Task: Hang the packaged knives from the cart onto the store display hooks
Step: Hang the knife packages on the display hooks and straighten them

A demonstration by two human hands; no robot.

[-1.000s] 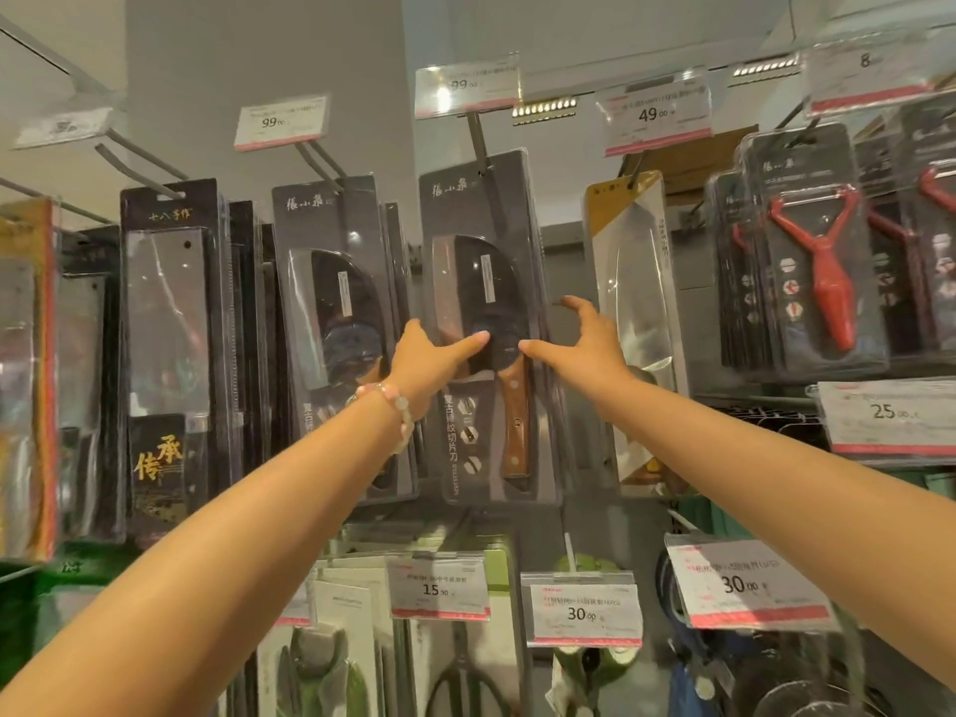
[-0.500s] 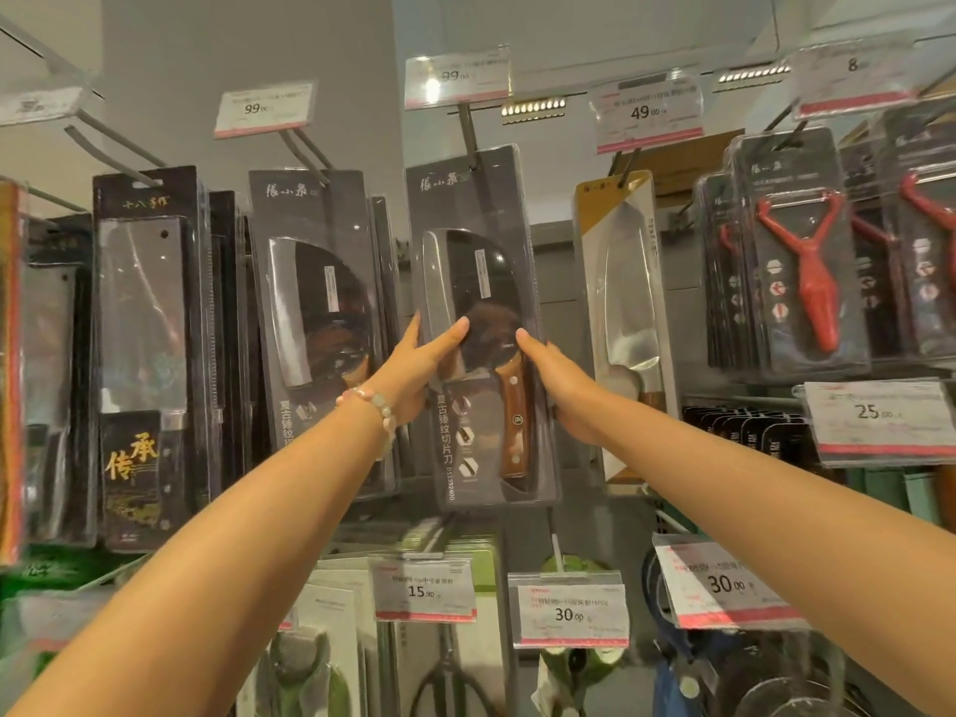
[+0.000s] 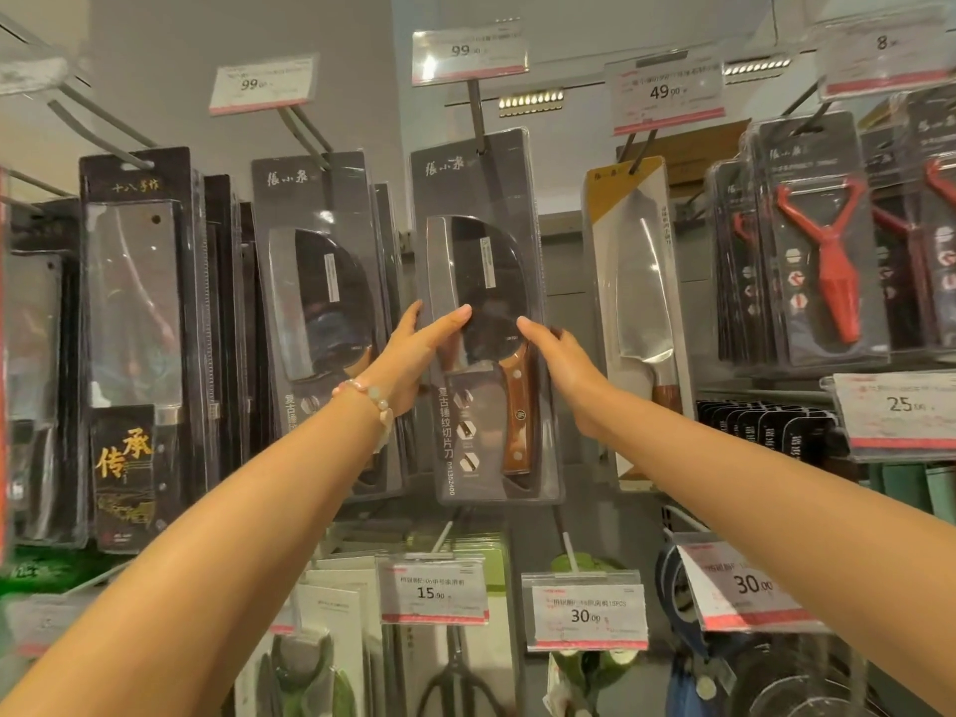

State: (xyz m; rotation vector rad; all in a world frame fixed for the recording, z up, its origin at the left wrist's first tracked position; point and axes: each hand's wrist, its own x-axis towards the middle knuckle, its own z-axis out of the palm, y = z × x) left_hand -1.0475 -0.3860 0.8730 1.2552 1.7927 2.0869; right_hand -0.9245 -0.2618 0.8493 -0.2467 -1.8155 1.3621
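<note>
Both bare forearms come up from the bottom corners, and the hands are apart, one on each side edge of the same pack. Left hand point(image 3: 414, 354), with a bead bracelet point(image 3: 370, 401) on that wrist, grips the left edge with the thumb across the front. Right hand point(image 3: 561, 362) holds the right edge, thumb on the clear plastic.

The packaged knife point(image 3: 483, 282), a dark cleaver with a wooden handle, sits dead centre and hangs upright. Its top hole is on the hook point(image 3: 477, 116) at 12 o'clock, under a 99 price tag point(image 3: 469, 51).

Further back, at 9 o'clock there's a matching cleaver pack point(image 3: 320, 282), at 3 o'clock a steel knife pack point(image 3: 639, 302), and red peelers point(image 3: 833, 266) past that.
</note>
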